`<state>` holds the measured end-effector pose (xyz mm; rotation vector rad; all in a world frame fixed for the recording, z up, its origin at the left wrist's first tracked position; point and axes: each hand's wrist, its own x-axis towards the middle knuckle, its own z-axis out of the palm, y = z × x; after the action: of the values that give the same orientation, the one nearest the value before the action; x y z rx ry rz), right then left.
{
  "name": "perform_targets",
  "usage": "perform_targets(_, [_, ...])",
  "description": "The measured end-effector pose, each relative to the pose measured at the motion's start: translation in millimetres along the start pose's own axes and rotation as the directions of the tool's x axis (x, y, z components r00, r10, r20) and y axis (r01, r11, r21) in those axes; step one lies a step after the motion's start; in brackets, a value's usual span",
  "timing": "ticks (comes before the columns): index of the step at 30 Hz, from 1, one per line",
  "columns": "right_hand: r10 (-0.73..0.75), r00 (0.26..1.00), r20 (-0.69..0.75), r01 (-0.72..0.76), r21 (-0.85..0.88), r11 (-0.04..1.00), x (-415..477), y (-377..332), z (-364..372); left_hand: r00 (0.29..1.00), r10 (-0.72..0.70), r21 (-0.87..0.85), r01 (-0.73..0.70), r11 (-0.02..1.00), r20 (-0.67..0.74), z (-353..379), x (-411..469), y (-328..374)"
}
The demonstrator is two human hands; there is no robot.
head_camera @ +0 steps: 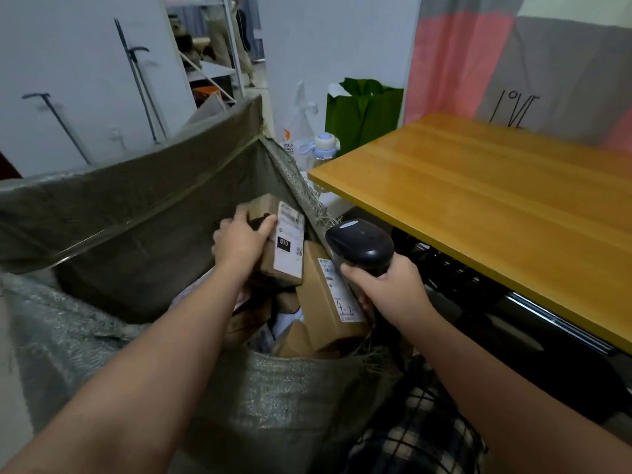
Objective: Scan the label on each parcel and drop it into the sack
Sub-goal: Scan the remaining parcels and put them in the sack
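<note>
Gripping a black scanner [360, 246], right hand [388, 290], grip clamped round its handle. Left hand [239, 246]: grip clamped on brown parcel [270, 265], white label [290, 241] facing up, held within open sack [136, 217], above other boxes [325, 302]. Yellow tabletop [496, 200] to the right; green bag [362, 114] beyond.

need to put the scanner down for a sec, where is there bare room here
The wooden tabletop is bare wherever it shows, from its edge beside the scanner back to the pink and grey hanging. Inside the sack, the space left of the left hand looks open. Crowded: the parcel pile beside the right hand.
</note>
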<state>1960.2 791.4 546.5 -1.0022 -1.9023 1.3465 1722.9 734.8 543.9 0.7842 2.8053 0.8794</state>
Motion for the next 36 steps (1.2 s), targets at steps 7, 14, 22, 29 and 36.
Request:
perform_targets(7, [0.05, 0.999, -0.021, -0.05, 0.015, 0.999, 9, 3, 0, 0.956, 0.293, 0.154, -0.287, 0.945, -0.017, 2, 0, 21])
perform_targets(14, [0.038, 0.982, -0.184, -0.036, 0.013, 0.999, -2, 3, -55, 0.809, 0.583, 0.01, -0.585, 0.811, 0.073, 24, -58, 91])
perform_targets(22, [0.065, 0.874, -0.482, -0.069, 0.01, 0.998, -61, 32, -178, 0.583, 0.785, -0.221, -0.754, 0.619, 0.209, 86, -148, 204])
perform_targets(29, [0.094, 0.696, -0.712, -0.092, 0.041, 0.995, -139, 55, -285, 0.358, 0.889, -0.426, -0.784, 0.452, 0.284, 141, -241, 298])
perform_targets(36, [0.117, 0.535, -0.837, -0.088, 0.083, 0.993, -177, 69, -342, 0.161, 0.93, -0.487, -0.815, 0.314, 0.33, 169, -296, 381])
